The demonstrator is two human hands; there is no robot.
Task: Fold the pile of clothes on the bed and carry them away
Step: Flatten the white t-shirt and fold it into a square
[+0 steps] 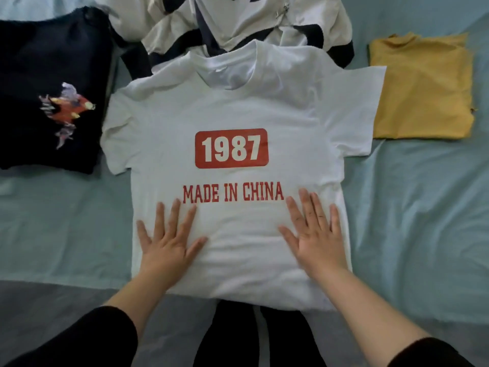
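A white T-shirt (238,107) with a red "1987 MADE IN CHINA" print lies spread flat, front up, in the middle of the bed. My left hand (169,242) presses flat on its lower left part, fingers apart. On the lower right part rests my right hand (315,234), also flat with spread fingers. Neither hand grips cloth. Behind the collar lies a crumpled white and navy garment (238,19) with a zip. A dark navy garment (50,88) with a colourful print lies at the left. At the right sits a folded yellow garment (420,86).
The bed has a pale teal sheet (412,207) with bare stretches at the left and right of the T-shirt. The bed's near edge runs just under the shirt's hem, with grey floor (172,327) and my dark trouser legs below it.
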